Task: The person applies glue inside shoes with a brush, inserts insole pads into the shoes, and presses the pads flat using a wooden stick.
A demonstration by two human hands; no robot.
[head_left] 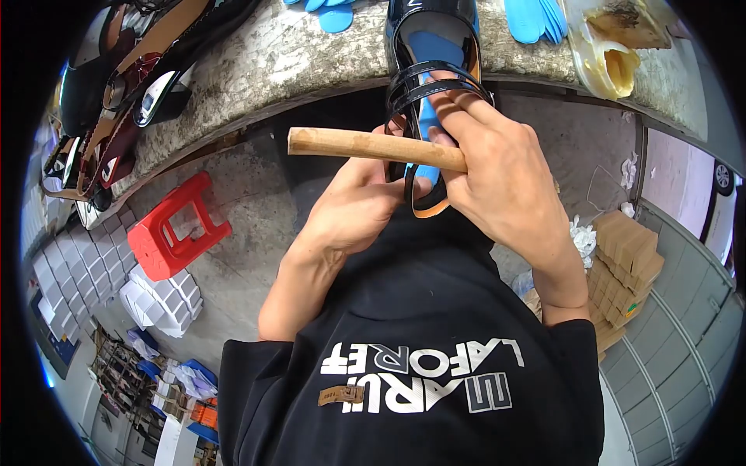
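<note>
A black glossy strappy shoe (399,19) points away from me, its toe over the edge of the worn workbench (256,74) and its heel end near my body. Inside it lies a blue insole (427,116). My left hand (353,198) is closed around the heel end from the left side, its thumb at the insole. In my right hand (505,167) a round wooden stick (365,144) is held between thumb and palm, jutting out to the left across the shoe. The fingers of that hand reach under the straps onto the insole.
Blue insoles (536,22) lie on the bench beside a yellow-stained container (618,66). More strappy shoes (116,101) are heaped at the left. A red stool (177,227), white boxes (81,260) and stacked brown cartons (625,264) stand on the floor.
</note>
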